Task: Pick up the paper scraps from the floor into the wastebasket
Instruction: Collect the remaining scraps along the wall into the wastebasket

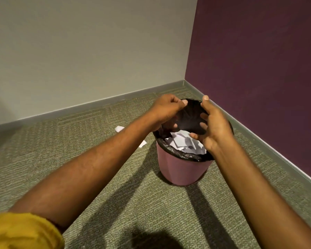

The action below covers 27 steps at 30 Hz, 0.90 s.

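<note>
A pink wastebasket (183, 171) with a black liner stands on the carpet near the room's corner. White paper scraps (184, 143) lie inside it. Both my hands hover over its mouth. My left hand (166, 110) is above the left rim, fingers loosely curled downward, with nothing visible in them. My right hand (213, 126) is above the right rim, fingers spread and relaxed, holding nothing. Two white scraps lie on the floor left of the basket, one scrap (119, 128) farther away and another scrap (142, 143) partly hidden behind my left forearm.
Green-grey carpet (79, 150) covers the floor. A pale wall (88, 51) runs behind and a purple wall (258, 69) closes the right side, both with grey baseboards. The basket sits close to the corner.
</note>
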Motion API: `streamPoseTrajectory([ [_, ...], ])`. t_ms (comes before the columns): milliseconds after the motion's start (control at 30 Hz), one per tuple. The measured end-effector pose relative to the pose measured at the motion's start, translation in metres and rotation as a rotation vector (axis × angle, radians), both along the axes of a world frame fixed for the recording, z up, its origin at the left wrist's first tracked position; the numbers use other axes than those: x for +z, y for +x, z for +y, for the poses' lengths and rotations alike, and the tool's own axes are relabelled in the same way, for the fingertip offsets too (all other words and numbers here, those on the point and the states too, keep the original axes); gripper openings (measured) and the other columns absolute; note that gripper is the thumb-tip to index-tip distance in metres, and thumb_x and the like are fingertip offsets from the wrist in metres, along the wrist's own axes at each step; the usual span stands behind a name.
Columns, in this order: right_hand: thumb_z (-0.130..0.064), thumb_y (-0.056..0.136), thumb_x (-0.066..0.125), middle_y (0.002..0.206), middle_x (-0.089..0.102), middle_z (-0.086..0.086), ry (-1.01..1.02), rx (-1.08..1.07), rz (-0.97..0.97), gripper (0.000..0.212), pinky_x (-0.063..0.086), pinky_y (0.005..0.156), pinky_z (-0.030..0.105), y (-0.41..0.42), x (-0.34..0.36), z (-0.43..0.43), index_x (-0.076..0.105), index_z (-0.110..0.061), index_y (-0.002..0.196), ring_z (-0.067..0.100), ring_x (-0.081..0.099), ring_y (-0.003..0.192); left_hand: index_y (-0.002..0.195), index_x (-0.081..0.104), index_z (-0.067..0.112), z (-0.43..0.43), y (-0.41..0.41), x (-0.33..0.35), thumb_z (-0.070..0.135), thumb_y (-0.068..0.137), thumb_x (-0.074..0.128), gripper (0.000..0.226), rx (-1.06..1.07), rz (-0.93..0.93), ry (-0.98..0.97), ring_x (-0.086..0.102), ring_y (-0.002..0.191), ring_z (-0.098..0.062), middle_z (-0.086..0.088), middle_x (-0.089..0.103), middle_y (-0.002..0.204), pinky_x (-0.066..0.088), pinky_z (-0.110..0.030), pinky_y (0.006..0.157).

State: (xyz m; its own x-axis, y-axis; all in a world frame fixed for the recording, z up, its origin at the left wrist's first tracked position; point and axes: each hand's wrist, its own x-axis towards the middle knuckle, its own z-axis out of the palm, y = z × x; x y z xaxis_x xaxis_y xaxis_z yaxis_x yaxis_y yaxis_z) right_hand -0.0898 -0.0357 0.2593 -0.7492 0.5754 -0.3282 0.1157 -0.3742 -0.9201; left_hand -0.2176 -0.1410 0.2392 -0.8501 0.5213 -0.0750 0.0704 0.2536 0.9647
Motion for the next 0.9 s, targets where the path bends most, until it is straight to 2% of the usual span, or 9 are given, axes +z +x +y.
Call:
streamPoseTrajectory([
  [100,-0.044,0.103,0.072,0.119,0.077,-0.003,0.023,-0.004,0.049,0.026,0.062,0.097,0.048,-0.01,-0.007,-0.004,0.074,-0.027,0.122,0.017,0.075,0.107,0.104,0.071,0.008,-0.011,-0.007,0.002,0.033,0.106,0.066,0.026,0.098,0.072,0.089,0.066,0.061,-0.017,-0.007,0.072,0.085,0.053,-0.028,0.049],
  [167,-0.032,0.104,0.072,0.114,0.078,0.0,0.008,0.009,0.081,0.022,0.063,0.089,0.041,-0.016,-0.01,-0.01,0.074,-0.021,0.123,0.017,0.075,0.098,0.104,0.074,0.011,-0.023,-0.017,-0.001,0.035,0.108,0.062,0.027,0.163,0.106,0.112,0.062,0.056,-0.015,-0.003,0.073,0.079,0.046,-0.023,0.047],
  [333,-0.007,0.101,0.067,0.096,0.075,0.003,-0.023,0.064,0.136,0.021,0.056,0.073,0.033,-0.028,-0.011,-0.041,0.073,-0.012,0.12,0.018,0.071,0.088,0.101,0.076,0.011,-0.059,-0.042,-0.018,0.032,0.109,0.059,0.028,0.324,0.069,0.146,0.055,0.049,-0.013,-0.004,0.068,0.075,0.04,-0.022,0.046],
  [433,-0.003,0.101,0.065,0.091,0.073,0.004,-0.054,0.105,0.162,0.022,0.054,0.066,0.029,-0.035,-0.013,-0.062,0.072,-0.008,0.121,0.017,0.069,0.085,0.097,0.075,0.014,-0.082,-0.055,-0.038,0.033,0.109,0.059,0.028,0.383,0.017,0.116,0.055,0.048,-0.013,-0.003,0.067,0.074,0.039,-0.022,0.046],
  [533,0.0,0.101,0.063,0.093,0.073,0.007,-0.066,0.143,0.191,0.022,0.055,0.066,0.029,-0.041,-0.016,-0.08,0.071,-0.005,0.12,0.018,0.067,0.085,0.093,0.074,0.015,-0.106,-0.067,-0.063,0.033,0.109,0.059,0.028,0.44,-0.03,0.074,0.055,0.047,-0.013,-0.004,0.067,0.073,0.037,-0.022,0.045],
  [733,0.002,0.101,0.065,0.101,0.074,0.009,-0.063,0.237,0.222,0.017,0.06,0.071,0.029,-0.052,-0.025,-0.116,0.074,-0.01,0.11,0.019,0.071,0.093,0.091,0.072,0.015,-0.145,-0.089,-0.114,0.03,0.108,0.059,0.026,0.511,-0.064,-0.023,0.061,0.051,-0.018,-0.008,0.071,0.075,0.043,-0.025,0.05],
  [900,-0.002,0.103,0.068,0.107,0.075,0.01,-0.017,0.328,0.227,0.015,0.061,0.079,0.032,-0.072,-0.052,-0.147,0.074,-0.01,0.115,0.012,0.071,0.091,0.086,0.069,0.016,-0.166,-0.096,-0.154,0.027,0.098,0.066,0.017,0.54,-0.045,-0.121,0.073,0.073,-0.027,-0.009,0.077,0.084,0.058,-0.035,0.062],
])
